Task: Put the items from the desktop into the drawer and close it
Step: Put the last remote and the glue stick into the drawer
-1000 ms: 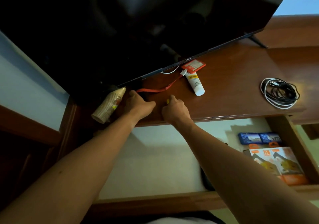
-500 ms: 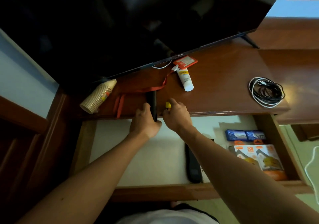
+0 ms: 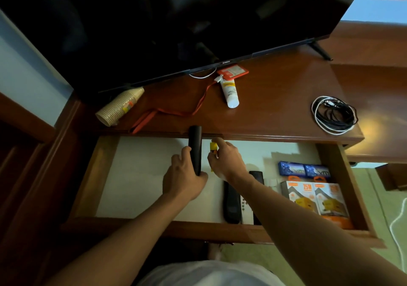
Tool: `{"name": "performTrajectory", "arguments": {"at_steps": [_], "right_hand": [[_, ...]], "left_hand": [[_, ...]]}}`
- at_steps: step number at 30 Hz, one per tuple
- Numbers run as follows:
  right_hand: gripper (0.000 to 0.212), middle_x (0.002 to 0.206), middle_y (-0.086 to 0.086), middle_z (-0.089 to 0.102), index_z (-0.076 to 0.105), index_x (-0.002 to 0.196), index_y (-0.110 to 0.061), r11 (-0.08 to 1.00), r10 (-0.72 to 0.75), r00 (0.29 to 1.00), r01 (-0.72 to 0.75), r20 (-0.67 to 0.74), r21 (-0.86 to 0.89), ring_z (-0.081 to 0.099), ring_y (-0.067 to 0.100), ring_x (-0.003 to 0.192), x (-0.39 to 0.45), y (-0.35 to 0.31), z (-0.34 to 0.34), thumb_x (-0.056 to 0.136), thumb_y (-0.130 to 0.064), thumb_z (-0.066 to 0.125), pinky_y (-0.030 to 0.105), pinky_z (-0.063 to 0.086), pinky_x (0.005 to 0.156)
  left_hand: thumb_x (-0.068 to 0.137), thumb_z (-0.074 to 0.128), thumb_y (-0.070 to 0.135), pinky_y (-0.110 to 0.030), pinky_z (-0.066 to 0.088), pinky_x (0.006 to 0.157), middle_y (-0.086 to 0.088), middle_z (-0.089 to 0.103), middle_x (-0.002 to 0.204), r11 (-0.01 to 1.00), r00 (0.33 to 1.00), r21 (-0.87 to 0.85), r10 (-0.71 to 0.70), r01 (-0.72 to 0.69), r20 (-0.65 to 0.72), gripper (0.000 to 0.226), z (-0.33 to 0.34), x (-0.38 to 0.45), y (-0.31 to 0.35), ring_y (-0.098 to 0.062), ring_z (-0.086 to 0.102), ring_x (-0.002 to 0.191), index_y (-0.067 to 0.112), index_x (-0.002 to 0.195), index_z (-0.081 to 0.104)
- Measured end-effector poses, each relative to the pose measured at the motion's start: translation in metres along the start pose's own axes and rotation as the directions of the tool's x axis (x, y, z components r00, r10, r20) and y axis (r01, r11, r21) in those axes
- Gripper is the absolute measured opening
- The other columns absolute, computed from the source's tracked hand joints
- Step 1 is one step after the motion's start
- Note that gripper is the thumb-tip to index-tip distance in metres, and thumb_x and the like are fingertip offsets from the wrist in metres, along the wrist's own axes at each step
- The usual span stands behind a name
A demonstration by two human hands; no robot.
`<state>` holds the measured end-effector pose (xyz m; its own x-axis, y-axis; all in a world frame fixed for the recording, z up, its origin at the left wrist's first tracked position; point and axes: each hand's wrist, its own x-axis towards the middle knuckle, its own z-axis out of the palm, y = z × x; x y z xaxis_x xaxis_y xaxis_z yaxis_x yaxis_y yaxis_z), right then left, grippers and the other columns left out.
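Note:
The wooden drawer (image 3: 103, 171) is pulled open below the brown desktop (image 3: 275, 100). My left hand (image 3: 185, 175) grips a long black remote-like object (image 3: 195, 147) held over the drawer, its far end at the desk edge. My right hand (image 3: 226, 160) holds a small yellow object (image 3: 213, 147) over the drawer beside it. On the desktop lie a stack of paper cups (image 3: 120, 107), a red lanyard (image 3: 176, 111) with a red card holder (image 3: 233, 72), a white tube (image 3: 230, 91) and coiled cables (image 3: 333, 115).
A large dark TV (image 3: 176, 21) stands at the back of the desk. Inside the drawer lie a black remote (image 3: 231, 204), blue packets (image 3: 304, 170) and orange-and-white boxes (image 3: 317, 202). A white cable (image 3: 396, 224) lies on the green floor at right.
Both hands have come back from the desktop to over the open drawer, the left carrying the black object and the right the yellow one. The view has dropped, showing more of the drawer.

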<state>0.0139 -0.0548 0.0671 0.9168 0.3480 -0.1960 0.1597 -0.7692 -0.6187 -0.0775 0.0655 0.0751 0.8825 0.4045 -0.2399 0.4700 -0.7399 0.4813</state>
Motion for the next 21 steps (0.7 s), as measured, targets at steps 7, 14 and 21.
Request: {"name": "performTrajectory", "arguments": {"at_steps": [7, 14, 21], "right_hand": [[0.038, 0.118, 0.015, 0.064, 0.052, 0.128, -0.016, 0.990, 0.122, 0.977, -0.108, 0.174, -0.092, 0.062, 0.035, 0.098, -0.017, 0.028, 0.015, 0.092, -0.023, 0.056, 0.036, 0.053, 0.076], [0.035, 0.111, 0.011, 0.064, 0.055, 0.118, -0.018, 0.940, 0.214, 0.925, -0.108, 0.314, -0.325, 0.063, 0.033, 0.093, -0.026, 0.046, 0.025, 0.085, -0.027, 0.063, 0.036, 0.053, 0.070], [0.028, 0.106, 0.009, 0.066, 0.060, 0.108, -0.016, 0.884, 0.103, 0.928, 0.081, 0.359, -0.461, 0.062, 0.031, 0.101, -0.032, 0.058, 0.036, 0.089, -0.036, 0.068, 0.037, 0.047, 0.074]], "left_hand": [[0.085, 0.063, 0.044, -0.038, 0.055, 0.071, -0.009, 0.046, 0.122, 0.978, 0.978, 0.175, 0.083, -0.117, 0.192, 0.079, 0.032, -0.021, -0.018, -0.028, 0.060, 0.093, 0.029, 0.147, 0.017], [0.084, 0.067, 0.042, -0.043, 0.055, 0.079, -0.015, 0.044, 0.123, 0.973, 0.918, 0.229, -0.060, -0.034, 0.391, 0.079, 0.067, -0.017, -0.026, -0.038, 0.061, 0.099, 0.024, 0.145, 0.020], [0.082, 0.072, 0.039, -0.042, 0.051, 0.078, -0.018, 0.040, 0.131, 0.987, 0.858, 0.159, -0.114, 0.039, 0.500, 0.105, 0.087, -0.005, -0.023, -0.040, 0.059, 0.101, 0.036, 0.154, -0.004]]}}
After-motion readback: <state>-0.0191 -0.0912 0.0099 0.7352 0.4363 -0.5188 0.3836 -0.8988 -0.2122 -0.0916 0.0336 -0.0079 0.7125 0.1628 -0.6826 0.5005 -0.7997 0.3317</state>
